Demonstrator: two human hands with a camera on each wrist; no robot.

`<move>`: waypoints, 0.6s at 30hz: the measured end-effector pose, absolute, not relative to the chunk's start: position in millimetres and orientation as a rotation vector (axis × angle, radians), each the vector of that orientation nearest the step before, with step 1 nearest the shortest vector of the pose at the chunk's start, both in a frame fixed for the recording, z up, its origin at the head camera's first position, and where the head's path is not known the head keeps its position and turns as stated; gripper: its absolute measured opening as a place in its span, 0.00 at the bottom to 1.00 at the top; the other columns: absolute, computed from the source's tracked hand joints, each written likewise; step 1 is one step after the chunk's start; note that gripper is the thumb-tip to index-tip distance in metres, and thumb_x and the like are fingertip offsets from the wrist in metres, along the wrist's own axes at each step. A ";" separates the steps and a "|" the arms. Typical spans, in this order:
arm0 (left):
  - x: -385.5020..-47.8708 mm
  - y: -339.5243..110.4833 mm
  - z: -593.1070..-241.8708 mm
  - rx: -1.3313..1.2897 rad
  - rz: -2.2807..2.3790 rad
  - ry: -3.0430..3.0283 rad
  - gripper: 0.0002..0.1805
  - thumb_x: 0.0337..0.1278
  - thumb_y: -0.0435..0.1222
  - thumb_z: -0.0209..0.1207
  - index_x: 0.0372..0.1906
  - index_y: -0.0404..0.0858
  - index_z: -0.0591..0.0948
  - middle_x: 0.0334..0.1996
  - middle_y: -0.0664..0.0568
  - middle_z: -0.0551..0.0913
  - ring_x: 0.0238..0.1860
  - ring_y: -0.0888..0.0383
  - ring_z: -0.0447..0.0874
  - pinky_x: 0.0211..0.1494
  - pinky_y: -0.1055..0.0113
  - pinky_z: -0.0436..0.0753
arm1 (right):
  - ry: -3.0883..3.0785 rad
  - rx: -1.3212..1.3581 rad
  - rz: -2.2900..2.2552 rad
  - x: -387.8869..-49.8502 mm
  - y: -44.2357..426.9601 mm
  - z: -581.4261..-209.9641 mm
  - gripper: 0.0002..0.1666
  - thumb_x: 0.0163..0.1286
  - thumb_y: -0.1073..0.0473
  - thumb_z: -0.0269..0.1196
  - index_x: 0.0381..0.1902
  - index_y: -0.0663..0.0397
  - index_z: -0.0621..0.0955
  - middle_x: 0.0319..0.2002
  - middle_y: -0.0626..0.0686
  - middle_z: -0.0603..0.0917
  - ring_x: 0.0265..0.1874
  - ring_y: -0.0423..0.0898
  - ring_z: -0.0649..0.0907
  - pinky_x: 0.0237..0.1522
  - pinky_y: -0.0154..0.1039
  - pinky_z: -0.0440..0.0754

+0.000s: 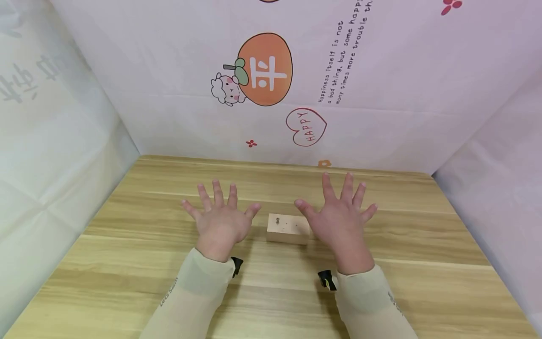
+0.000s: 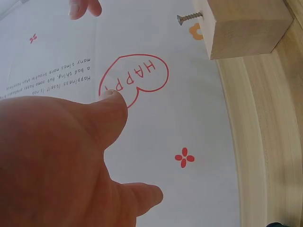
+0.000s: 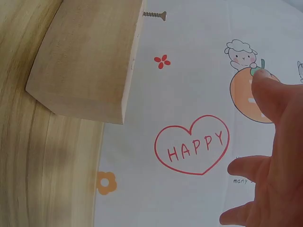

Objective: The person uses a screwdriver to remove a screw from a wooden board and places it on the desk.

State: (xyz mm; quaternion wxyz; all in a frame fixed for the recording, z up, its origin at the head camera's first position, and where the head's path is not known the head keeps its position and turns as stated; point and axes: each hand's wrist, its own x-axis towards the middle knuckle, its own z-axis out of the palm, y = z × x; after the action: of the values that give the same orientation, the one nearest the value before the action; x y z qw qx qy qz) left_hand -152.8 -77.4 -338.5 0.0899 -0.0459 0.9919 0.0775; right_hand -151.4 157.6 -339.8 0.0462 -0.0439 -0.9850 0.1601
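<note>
A pale wooden block (image 1: 288, 238) lies on the table between the two hands. One screw (image 2: 190, 18) stands partway out of its top near the left end, and a few small dark holes dot that face. To the left of the block, my left hand (image 1: 222, 223) is spread with straight fingers and holds nothing. On the other side, my right hand (image 1: 340, 223) is spread the same way, its thumb near the block's right end. In the right wrist view the block (image 3: 87, 61) and its screw (image 3: 155, 15) show from the side, apart from the fingers.
The wood-grain table (image 1: 271, 292) ends at a white printed cloth (image 1: 178, 122) behind it. White cloth also hangs at the left (image 1: 55, 155) and right. A small black device (image 1: 326, 280) sits at the right wrist, another (image 1: 237, 267) at the left.
</note>
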 end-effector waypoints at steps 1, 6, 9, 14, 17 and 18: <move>-152.6 -77.4 -338.2 -0.136 0.235 2.948 0.49 0.63 0.73 0.25 0.81 0.49 0.46 0.78 0.39 0.32 0.73 0.32 0.17 0.58 0.25 0.17 | -3.008 -0.133 0.487 -151.4 157.6 -339.8 0.64 0.58 0.11 0.41 0.81 0.41 0.49 0.77 0.67 0.31 0.71 0.70 0.27 0.57 0.82 0.29; -151.8 -76.9 -337.4 -0.135 0.253 2.946 0.48 0.65 0.72 0.28 0.81 0.49 0.47 0.78 0.39 0.32 0.73 0.33 0.17 0.58 0.25 0.16 | -3.017 -0.131 0.485 -151.3 157.8 -339.8 0.64 0.57 0.12 0.43 0.81 0.41 0.49 0.76 0.67 0.30 0.71 0.70 0.27 0.57 0.83 0.29; -151.7 -77.3 -337.0 -0.137 0.256 2.947 0.47 0.65 0.72 0.30 0.81 0.49 0.48 0.78 0.39 0.32 0.73 0.33 0.17 0.58 0.25 0.17 | -3.019 -0.124 0.494 -151.6 157.3 -339.8 0.63 0.58 0.12 0.44 0.81 0.41 0.49 0.76 0.67 0.29 0.71 0.70 0.27 0.57 0.82 0.28; -152.0 -77.6 -336.4 -0.134 0.265 2.951 0.47 0.66 0.72 0.31 0.81 0.49 0.49 0.78 0.39 0.33 0.73 0.33 0.17 0.58 0.25 0.17 | -3.015 -0.111 0.502 -151.8 156.5 -339.8 0.63 0.59 0.13 0.44 0.81 0.41 0.49 0.76 0.67 0.31 0.71 0.70 0.27 0.57 0.83 0.28; -152.3 -77.4 -335.8 -0.134 0.266 2.952 0.47 0.65 0.72 0.31 0.81 0.49 0.49 0.78 0.39 0.33 0.73 0.33 0.17 0.58 0.25 0.17 | -3.019 -0.105 0.508 -151.8 156.2 -339.1 0.62 0.60 0.14 0.45 0.81 0.41 0.49 0.77 0.68 0.32 0.71 0.70 0.28 0.57 0.83 0.29; -152.4 -77.4 -335.6 -0.134 0.268 2.953 0.47 0.66 0.72 0.31 0.81 0.49 0.49 0.78 0.39 0.33 0.73 0.33 0.17 0.58 0.25 0.17 | -3.024 -0.102 0.519 -151.8 156.2 -338.7 0.62 0.59 0.13 0.44 0.81 0.41 0.49 0.77 0.68 0.32 0.71 0.70 0.29 0.57 0.83 0.30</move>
State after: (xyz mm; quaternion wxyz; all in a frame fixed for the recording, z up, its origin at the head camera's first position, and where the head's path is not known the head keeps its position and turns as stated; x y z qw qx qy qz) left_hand -152.4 -77.4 -335.6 0.0867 -0.0448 0.9911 0.0900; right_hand -151.8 156.2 -338.7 0.0360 -0.0333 -0.9844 0.1688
